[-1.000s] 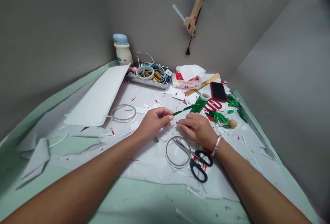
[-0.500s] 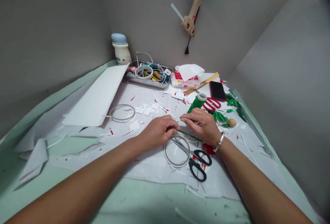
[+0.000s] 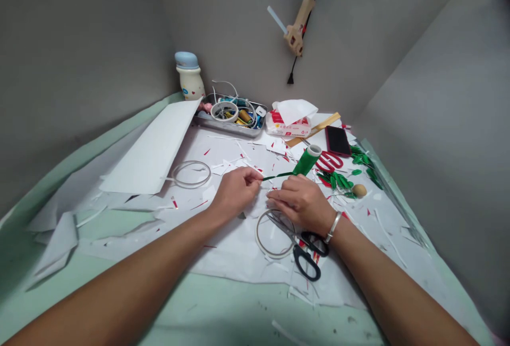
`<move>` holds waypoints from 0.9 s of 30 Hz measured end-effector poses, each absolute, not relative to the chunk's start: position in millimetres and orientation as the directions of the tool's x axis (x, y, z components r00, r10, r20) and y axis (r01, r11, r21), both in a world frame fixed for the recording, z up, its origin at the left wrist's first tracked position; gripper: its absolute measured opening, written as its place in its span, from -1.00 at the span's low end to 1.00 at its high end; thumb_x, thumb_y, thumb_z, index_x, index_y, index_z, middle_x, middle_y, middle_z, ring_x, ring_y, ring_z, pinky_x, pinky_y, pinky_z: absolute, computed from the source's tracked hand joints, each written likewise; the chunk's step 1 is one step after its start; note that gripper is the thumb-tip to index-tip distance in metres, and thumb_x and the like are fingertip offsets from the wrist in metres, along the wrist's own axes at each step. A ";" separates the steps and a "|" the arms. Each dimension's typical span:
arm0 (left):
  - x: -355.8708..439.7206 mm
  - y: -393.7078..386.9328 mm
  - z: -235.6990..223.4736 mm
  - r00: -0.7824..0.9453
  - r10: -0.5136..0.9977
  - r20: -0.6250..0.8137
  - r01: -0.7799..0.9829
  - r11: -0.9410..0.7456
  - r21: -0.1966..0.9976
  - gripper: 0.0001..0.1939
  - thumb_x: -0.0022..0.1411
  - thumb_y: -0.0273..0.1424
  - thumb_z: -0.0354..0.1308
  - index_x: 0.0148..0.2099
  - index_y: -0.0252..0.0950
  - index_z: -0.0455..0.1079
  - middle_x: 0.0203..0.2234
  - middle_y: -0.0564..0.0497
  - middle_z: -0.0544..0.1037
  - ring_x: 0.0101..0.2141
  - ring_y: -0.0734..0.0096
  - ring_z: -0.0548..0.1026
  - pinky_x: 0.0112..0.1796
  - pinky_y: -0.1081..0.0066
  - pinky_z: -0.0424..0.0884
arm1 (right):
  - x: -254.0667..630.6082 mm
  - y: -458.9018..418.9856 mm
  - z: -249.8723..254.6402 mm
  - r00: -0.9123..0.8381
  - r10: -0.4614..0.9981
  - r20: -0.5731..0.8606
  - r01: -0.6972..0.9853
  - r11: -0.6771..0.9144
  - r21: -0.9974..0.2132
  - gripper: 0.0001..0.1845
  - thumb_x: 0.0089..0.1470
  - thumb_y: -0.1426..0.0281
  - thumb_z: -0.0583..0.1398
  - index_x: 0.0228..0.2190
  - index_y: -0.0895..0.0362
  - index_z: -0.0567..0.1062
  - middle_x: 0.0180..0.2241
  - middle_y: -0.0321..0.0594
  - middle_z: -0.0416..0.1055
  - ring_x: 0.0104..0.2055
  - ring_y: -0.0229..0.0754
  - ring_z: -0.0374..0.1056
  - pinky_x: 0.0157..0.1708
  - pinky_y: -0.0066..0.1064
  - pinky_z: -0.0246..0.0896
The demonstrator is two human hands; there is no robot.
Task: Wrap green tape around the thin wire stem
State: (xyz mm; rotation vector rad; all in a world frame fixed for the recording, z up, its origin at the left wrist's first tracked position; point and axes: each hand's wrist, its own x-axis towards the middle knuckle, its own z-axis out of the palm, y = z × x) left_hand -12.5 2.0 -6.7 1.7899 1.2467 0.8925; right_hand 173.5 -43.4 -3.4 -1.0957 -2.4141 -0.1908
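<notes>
My left hand [image 3: 236, 192] pinches the end of a narrow green tape strip [image 3: 278, 176] between thumb and fingers. The strip runs right to a green floral tape roll [image 3: 306, 160], which stands just above my right hand [image 3: 298, 202]. The fingers of my right hand curl close under the strip, and I cannot tell if they hold anything. Below that hand lie black-handled scissors [image 3: 306, 253], their blades partly hidden by it, on a clear plastic ring [image 3: 274, 234].
White paper [image 3: 151, 146] and scattered scraps cover the green mat. Farther back are another clear ring [image 3: 192, 174], a metal tray of tape and wires [image 3: 229, 120], tissues [image 3: 289, 120], a phone [image 3: 337, 141], red-handled scissors [image 3: 329, 161] and green paper leaves [image 3: 338, 180].
The green strip has risen from over the black scissors and now stretches from my left fingers to the roll. My left hand moved up, and my right hand shifted down and left.
</notes>
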 end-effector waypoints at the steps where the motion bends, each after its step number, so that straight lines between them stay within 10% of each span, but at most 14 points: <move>1: -12.5 0.8 -6.8 0.295 0.942 0.160 0.475 -0.290 0.831 -0.84 0.04 -0.44 0.08 -0.33 -0.31 0.47 -0.46 0.00 0.51 -0.47 0.44 0.40 -0.40 0.42 0.30 | 174.7 -43.5 -1.5 -0.557 0.668 0.493 0.741 0.668 -0.067 -0.78 0.16 0.31 0.13 -0.33 0.08 0.57 -0.53 -0.24 0.35 -0.42 -0.23 0.17 -0.38 -0.36 -0.05; 7: -10.6 -8.5 -6.1 0.609 0.752 0.251 0.404 -0.567 0.718 -0.82 0.08 -0.50 0.06 -0.34 -0.27 0.49 -0.44 0.02 0.48 -0.41 0.44 0.39 -0.35 0.45 0.28 | 188.6 -38.2 3.2 -0.378 0.748 0.546 0.759 0.588 -0.280 -0.78 0.16 0.32 0.14 -0.34 0.09 0.58 -0.57 -0.27 0.31 -0.46 -0.25 0.18 -0.38 -0.38 0.04; 12: -10.1 -5.1 -4.5 0.592 0.794 0.138 0.228 -0.329 0.916 -0.86 0.09 -0.42 0.11 -0.32 -0.29 0.47 -0.45 0.03 0.51 -0.43 0.47 0.41 -0.37 0.46 0.31 | 196.3 -32.6 -0.3 -0.256 0.808 0.531 0.738 0.518 -0.433 -0.79 0.16 0.34 0.13 -0.36 0.10 0.57 -0.54 -0.26 0.39 -0.44 -0.24 0.26 -0.38 -0.40 0.12; 17: -11.3 0.1 -1.3 0.445 0.895 0.015 0.084 -0.059 0.995 -0.78 0.03 -0.31 0.20 -0.29 -0.34 0.44 -0.52 0.04 0.49 -0.51 0.50 0.40 -0.43 0.47 0.31 | 187.8 -34.0 -8.1 -0.376 0.787 0.490 0.757 0.565 -0.328 -0.81 0.14 0.37 0.14 -0.36 0.09 0.57 -0.50 -0.24 0.44 -0.42 -0.25 0.28 -0.35 -0.39 0.10; 27: -12.4 0.6 -8.8 0.302 0.931 0.203 0.500 -0.336 0.798 -0.84 0.06 -0.45 0.07 -0.33 -0.30 0.48 -0.43 0.00 0.53 -0.45 0.43 0.42 -0.39 0.43 0.31 | 174.6 -44.3 -0.9 -0.548 0.672 0.499 0.744 0.664 -0.077 -0.79 0.16 0.31 0.13 -0.34 0.08 0.57 -0.54 -0.26 0.35 -0.43 -0.24 0.17 -0.38 -0.36 -0.06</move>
